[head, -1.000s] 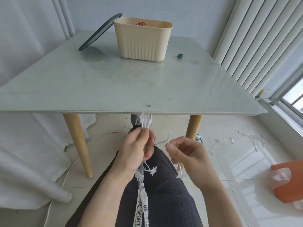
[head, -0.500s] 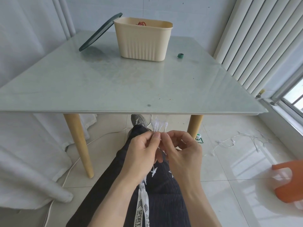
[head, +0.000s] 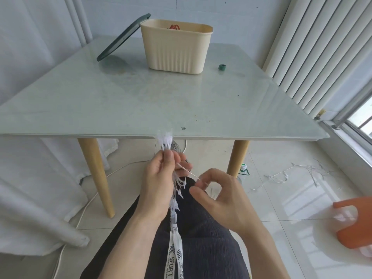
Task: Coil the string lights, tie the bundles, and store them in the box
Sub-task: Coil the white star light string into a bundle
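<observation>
The left hand (head: 161,178) grips the string lights (head: 169,150) as an upright bundle, its long axis running from below the table (head: 141,101) edge down toward the lap; a taut strand (head: 188,172) slants down-right to the right hand (head: 219,194), which pinches it; the open box (head: 175,51) stands far ahead on the table, nearer neither hand by much.

White star string lights (head: 168,143) bunched upright below the table edge — cream ribbed box (head: 175,47) open, far back.
</observation>
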Demonstrator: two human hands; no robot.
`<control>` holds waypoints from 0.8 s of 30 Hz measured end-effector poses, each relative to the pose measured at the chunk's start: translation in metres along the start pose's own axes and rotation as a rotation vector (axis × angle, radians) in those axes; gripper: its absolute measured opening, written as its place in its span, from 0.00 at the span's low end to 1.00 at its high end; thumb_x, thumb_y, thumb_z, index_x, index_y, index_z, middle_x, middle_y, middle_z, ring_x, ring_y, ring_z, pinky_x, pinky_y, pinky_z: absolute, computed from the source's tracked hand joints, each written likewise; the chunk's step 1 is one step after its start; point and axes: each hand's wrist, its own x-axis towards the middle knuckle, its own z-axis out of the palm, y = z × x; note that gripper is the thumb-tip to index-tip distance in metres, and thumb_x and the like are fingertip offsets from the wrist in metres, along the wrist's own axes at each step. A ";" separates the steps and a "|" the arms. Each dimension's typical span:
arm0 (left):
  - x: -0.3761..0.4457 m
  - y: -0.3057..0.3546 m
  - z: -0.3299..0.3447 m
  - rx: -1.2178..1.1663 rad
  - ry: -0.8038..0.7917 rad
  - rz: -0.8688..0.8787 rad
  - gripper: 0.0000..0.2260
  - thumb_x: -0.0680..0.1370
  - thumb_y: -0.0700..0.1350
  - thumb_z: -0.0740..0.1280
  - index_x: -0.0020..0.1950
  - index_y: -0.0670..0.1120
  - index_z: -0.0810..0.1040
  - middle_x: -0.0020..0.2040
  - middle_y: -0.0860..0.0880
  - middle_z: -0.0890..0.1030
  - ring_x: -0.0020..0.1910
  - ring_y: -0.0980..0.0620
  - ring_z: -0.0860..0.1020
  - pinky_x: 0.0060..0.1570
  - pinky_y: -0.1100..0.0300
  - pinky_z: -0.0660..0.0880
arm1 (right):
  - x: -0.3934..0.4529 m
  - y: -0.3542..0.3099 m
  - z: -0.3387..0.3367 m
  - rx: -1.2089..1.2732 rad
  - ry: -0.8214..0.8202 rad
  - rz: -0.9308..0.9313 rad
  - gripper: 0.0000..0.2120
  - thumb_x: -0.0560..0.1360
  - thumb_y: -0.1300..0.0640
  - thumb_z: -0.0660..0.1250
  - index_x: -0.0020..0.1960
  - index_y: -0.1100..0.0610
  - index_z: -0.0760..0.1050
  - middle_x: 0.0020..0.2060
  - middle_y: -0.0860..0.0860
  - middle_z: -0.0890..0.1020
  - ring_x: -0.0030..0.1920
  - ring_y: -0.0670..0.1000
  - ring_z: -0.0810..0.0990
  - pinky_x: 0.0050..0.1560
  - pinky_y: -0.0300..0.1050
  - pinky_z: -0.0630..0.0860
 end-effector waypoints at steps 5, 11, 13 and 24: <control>0.000 0.012 -0.001 -0.396 -0.058 -0.066 0.14 0.86 0.43 0.52 0.43 0.44 0.70 0.32 0.46 0.78 0.34 0.43 0.82 0.49 0.48 0.81 | 0.001 0.023 -0.014 -0.045 -0.020 -0.018 0.10 0.69 0.54 0.75 0.35 0.49 0.74 0.48 0.40 0.82 0.53 0.41 0.81 0.51 0.30 0.69; 0.003 0.017 -0.004 -0.464 -0.020 -0.046 0.13 0.85 0.45 0.53 0.42 0.47 0.69 0.28 0.52 0.64 0.25 0.54 0.62 0.29 0.61 0.71 | -0.001 0.040 -0.029 0.100 -0.142 0.079 0.14 0.66 0.39 0.76 0.47 0.45 0.81 0.34 0.50 0.80 0.33 0.49 0.75 0.40 0.47 0.73; 0.004 0.019 -0.008 -0.485 -0.002 -0.051 0.13 0.85 0.46 0.53 0.42 0.48 0.69 0.28 0.53 0.63 0.24 0.56 0.58 0.26 0.64 0.62 | -0.005 0.048 -0.037 0.068 -0.184 0.100 0.16 0.65 0.36 0.76 0.45 0.45 0.81 0.30 0.47 0.78 0.34 0.50 0.77 0.45 0.47 0.75; 0.006 0.016 -0.012 -0.519 0.015 -0.108 0.14 0.85 0.49 0.54 0.43 0.47 0.72 0.29 0.52 0.63 0.25 0.55 0.57 0.26 0.63 0.56 | -0.011 0.056 -0.057 0.093 0.056 0.169 0.07 0.75 0.60 0.73 0.40 0.51 0.84 0.35 0.50 0.85 0.39 0.55 0.81 0.43 0.40 0.77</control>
